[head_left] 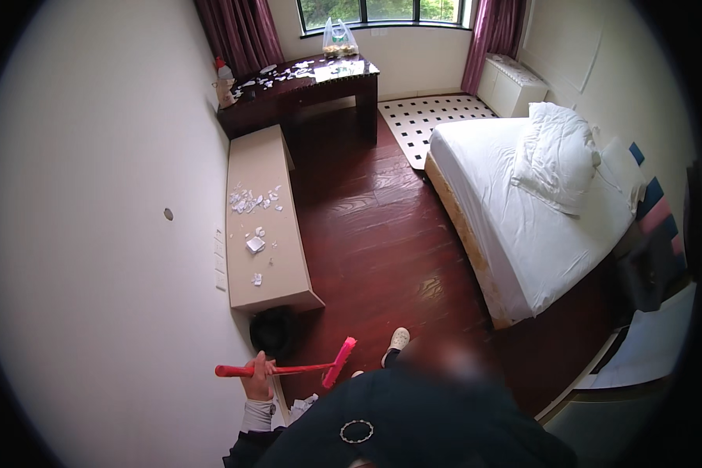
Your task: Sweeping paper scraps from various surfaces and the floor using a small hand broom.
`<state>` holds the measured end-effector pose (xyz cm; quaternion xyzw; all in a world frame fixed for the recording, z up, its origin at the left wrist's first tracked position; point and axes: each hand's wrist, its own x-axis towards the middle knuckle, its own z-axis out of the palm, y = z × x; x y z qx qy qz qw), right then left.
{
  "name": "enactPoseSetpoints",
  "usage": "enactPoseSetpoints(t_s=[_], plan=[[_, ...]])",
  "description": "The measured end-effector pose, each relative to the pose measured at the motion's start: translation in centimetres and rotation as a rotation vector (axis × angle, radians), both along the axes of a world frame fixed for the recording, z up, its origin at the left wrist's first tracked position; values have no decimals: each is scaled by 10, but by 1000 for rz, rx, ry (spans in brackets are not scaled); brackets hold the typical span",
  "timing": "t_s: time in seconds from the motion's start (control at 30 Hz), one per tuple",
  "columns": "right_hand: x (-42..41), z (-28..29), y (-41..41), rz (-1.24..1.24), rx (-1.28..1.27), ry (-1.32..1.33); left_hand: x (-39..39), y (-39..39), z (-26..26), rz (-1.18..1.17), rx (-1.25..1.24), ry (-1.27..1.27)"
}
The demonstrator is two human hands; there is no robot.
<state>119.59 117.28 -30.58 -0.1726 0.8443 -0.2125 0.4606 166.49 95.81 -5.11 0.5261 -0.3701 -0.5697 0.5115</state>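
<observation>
My left hand (259, 377) is closed around the red handle of a brush (307, 369) with a bright pink bristle head. The brush lies level above the dark red wood floor, its head pointing right. My right hand is out of view. Ahead on the left, along the wall, a low beige cabinet (263, 169) bears scattered white scraps (251, 200) and a small white square piece (255, 244). Just past my hand, at the cabinet's near end, sits a black object (272, 332) that I cannot identify. White crumpled pieces (303, 405) show below the brush, partly hidden by my clothing.
A dark wooden desk (304, 86) holds more white scraps and a plastic bag (340, 42). On the right stands a bed (479, 155) with a rumpled white quilt or pillow (558, 158). A spotted mat (412, 126) lies beyond it. My light shoe (399, 338) is on the floor.
</observation>
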Motion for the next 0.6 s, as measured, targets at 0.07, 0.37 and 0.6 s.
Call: enactPoseSetpoints(t_s=[0.07, 0.37, 0.6], plan=[[-5, 1, 0, -78, -16, -68, -25, -9, 20, -100, -16, 31], [-57, -9, -39, 174, -106, 67, -147, -58, 65, -380, -89, 50], [-48, 80, -189, 781, -617, 177, -261, -109, 96, -979, -340, -315]])
